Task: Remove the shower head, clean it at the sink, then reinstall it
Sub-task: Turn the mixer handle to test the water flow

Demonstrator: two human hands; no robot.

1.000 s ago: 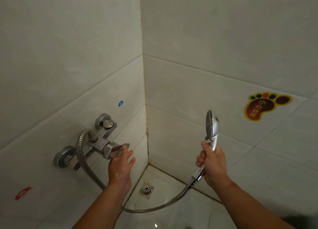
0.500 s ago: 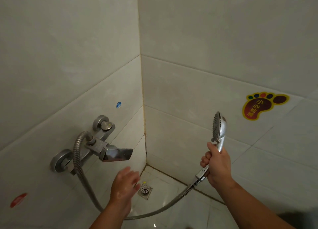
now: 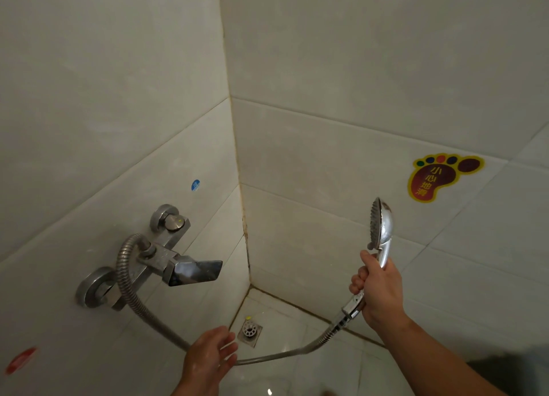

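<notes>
Shiny chrome shower head [image 3: 381, 224], ribbed metal hose [image 3: 135, 299], glossy tiled walls [image 3: 326, 68]

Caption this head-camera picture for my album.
The right hand grips the shower head, its hose looping to the wall faucet, while the left hand hangs open below.

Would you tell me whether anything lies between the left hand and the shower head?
Nothing visible does. The left hand is open, low near the hose; the shower head is higher, gripped by the right hand.
</notes>
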